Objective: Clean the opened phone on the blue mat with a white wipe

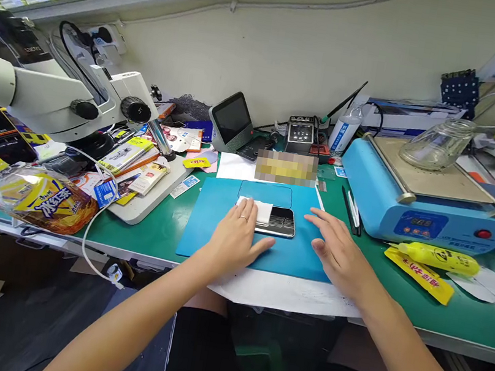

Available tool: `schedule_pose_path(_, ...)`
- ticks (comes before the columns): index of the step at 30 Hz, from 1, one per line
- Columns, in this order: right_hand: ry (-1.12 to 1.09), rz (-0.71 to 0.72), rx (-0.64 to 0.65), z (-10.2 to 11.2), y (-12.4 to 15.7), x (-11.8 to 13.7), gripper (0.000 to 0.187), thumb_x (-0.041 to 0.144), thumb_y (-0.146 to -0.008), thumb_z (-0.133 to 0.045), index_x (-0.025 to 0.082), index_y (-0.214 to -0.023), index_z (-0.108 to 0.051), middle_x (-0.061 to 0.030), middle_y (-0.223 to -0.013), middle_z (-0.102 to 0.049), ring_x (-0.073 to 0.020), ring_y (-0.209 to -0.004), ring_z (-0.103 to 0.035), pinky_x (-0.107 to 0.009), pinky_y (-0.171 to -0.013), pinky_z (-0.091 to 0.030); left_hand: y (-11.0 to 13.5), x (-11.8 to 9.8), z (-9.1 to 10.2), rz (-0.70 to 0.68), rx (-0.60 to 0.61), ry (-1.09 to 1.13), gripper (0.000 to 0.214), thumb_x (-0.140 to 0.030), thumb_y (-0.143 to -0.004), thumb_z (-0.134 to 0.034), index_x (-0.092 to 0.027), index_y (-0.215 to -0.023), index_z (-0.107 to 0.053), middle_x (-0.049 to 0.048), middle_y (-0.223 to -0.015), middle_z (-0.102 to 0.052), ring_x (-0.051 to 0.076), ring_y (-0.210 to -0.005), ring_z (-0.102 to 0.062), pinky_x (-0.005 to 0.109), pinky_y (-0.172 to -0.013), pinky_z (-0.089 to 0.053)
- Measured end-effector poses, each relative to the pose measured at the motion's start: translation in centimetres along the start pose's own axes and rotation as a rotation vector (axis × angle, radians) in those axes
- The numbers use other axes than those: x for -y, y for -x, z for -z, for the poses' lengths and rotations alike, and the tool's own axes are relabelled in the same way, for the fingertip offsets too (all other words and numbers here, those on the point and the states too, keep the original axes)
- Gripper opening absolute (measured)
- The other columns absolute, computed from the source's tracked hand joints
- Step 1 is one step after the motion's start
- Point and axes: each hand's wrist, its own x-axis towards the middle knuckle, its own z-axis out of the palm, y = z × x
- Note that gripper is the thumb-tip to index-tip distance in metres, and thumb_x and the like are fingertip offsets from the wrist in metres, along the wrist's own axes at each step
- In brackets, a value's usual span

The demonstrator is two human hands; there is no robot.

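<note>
A smartphone (284, 223) lies flat on a blue mat (205, 222), its dark screen catching pale streaks of light. Over its left part is a folded white wipe (264, 212). The fingers of my left hand (235, 233) rest flat on that wipe, thumb stretched apart toward the phone's lower edge. To the right of the phone, my right hand (338, 248) is held with fingers spread and nothing in them; whether it touches the mat I cannot tell. A thin, clear rectangular sheet (266, 192) with a dark outline lies just behind the phone.
A microscope (125, 96) and a snack bag (47, 202) stand left. On the right, a blue heating machine (433, 219) bears a glass jar (440, 143). Near it lie tweezers (351, 210) and a yellow tube (439, 257). A small screen device (231, 121) stands behind.
</note>
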Motion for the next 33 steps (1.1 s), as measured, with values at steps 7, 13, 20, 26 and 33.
schedule_pose_path(7, -0.012, 0.005, -0.008, 0.0, -0.1, 0.1, 0.072, 0.068, -0.096, -0.021, 0.02, -0.137, -0.055, -0.0158, -0.148, -0.051, -0.033, -0.139, -0.044, -0.055, -0.113, -0.04, 0.7, -1.8, 0.3, -0.154, 0.023, 0.053, 0.089, -0.072, -0.098, -0.029, -0.001, -0.152, -0.034, 0.0213, -0.16, -0.03, 0.033, -0.151, -0.024, 0.043, -0.123, -0.026)
schedule_pose_path(13, -0.018, -0.012, 0.013, 0.0, 0.1, 0.1, 0.072, 0.069, -0.096, -0.021, 0.022, -0.139, -0.054, -0.0144, -0.15, -0.049, -0.0327, -0.14, -0.042, -0.054, -0.112, -0.041, 2.2, 1.4, 0.6, 0.03, -0.004, -0.025, 0.073, -0.058, -0.104, -0.031, -0.001, -0.15, -0.036, 0.0227, -0.159, -0.031, 0.032, -0.15, -0.027, 0.048, -0.121, -0.03)
schedule_pose_path(20, -0.003, -0.004, 0.017, -0.1, 0.1, 0.3, 0.072, 0.068, -0.097, -0.021, 0.021, -0.14, -0.053, -0.0146, -0.15, -0.049, -0.0325, -0.14, -0.042, -0.054, -0.111, -0.042, 5.1, 0.0, -0.3, 0.026, -0.011, -0.051, 0.081, -0.064, -0.102, -0.027, -0.001, -0.152, -0.032, 0.0232, -0.16, -0.029, 0.035, -0.15, -0.025, 0.051, -0.12, -0.032)
schedule_pose_path(26, 0.022, -0.013, 0.031, 0.0, 0.2, 0.4, 0.071, 0.067, -0.097, -0.023, 0.019, -0.142, -0.052, -0.0149, -0.151, -0.048, -0.0328, -0.141, -0.041, -0.054, -0.112, -0.041, 0.7, 1.6, 0.3, 0.073, 0.008, -0.021, 0.079, -0.061, -0.103, -0.029, 0.001, -0.151, -0.032, 0.024, -0.16, -0.03, 0.035, -0.151, -0.024, 0.048, -0.121, -0.028)
schedule_pose_path(33, 0.011, -0.009, 0.033, 0.0, 0.2, 0.3, 0.072, 0.068, -0.096, -0.021, 0.022, -0.143, -0.051, -0.0141, -0.152, -0.048, -0.0332, -0.141, -0.041, -0.054, -0.111, -0.043, 4.7, 0.4, 0.1, 0.065, 0.023, -0.006, 0.081, -0.063, -0.102, -0.029, -0.001, -0.154, -0.028, 0.0228, -0.162, -0.024, 0.034, -0.152, -0.019, 0.051, -0.121, -0.029)
